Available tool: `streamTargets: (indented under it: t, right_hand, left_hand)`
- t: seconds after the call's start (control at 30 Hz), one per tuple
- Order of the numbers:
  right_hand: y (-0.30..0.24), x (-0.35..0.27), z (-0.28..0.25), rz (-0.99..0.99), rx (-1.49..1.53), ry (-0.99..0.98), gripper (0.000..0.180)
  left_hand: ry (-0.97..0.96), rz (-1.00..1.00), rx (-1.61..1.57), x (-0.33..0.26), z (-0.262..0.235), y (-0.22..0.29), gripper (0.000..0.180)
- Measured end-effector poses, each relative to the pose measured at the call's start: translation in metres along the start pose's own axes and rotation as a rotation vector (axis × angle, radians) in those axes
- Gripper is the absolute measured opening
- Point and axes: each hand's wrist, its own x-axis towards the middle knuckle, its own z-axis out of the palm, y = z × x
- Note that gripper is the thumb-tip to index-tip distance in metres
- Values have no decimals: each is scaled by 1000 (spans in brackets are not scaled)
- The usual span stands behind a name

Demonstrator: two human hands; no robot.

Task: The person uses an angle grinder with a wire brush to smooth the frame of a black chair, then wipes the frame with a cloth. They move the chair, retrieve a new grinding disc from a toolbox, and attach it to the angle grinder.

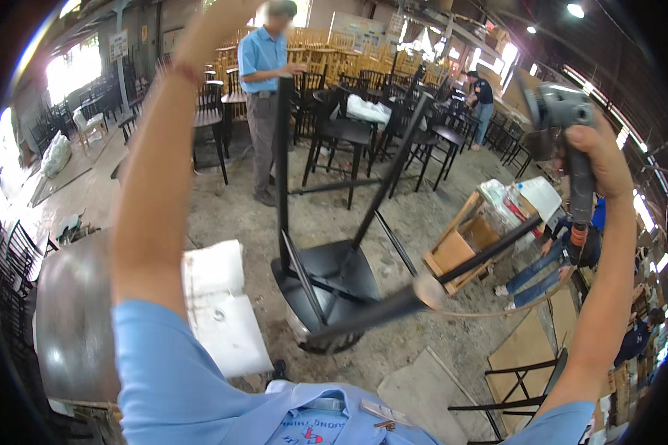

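My right hand (pixel 608 159), raised at the upper right, is closed round the dark handle of a grey power sander or grinder (pixel 564 107). An orange fitting sits at the handle's lower end, and a thin hose hangs from there. My left hand (pixel 226 22) is lifted to the top edge, where its fingers are cut off. Between my arms a black high chair (pixel 330 274) stands upside down, legs pointing up and outward. The nearest leg's end (pixel 427 291) shows bare pale wood. The tool is apart from the chair.
A person in a blue shirt (pixel 262 59) stands beyond the chair; others work at the right. Black chairs (pixel 341 133) crowd the background. A wooden crate (pixel 460 248) with plastic stands right. White sheets (pixel 226 319) and a grey rounded surface (pixel 78 319) lie left.
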Motion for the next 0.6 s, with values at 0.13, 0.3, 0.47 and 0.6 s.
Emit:
streamTargets:
  t: [0.13,0.3,0.47,0.6]
  right_hand:
    - [-19,80,62,52,-334,-154,61]
    - [-32,179,166,114,-300,-385,46]
    - [-19,246,218,235,-366,-480,42]
    - [-12,272,241,285,-384,-533,45]
  left_hand:
    - [-234,-336,-484,-99,131,-68,85]
    - [-202,-383,-914,-94,200,-113,60]
    - [-220,-502,-1030,-92,236,-98,23]
    - [-148,-527,-978,-90,238,-99,22]
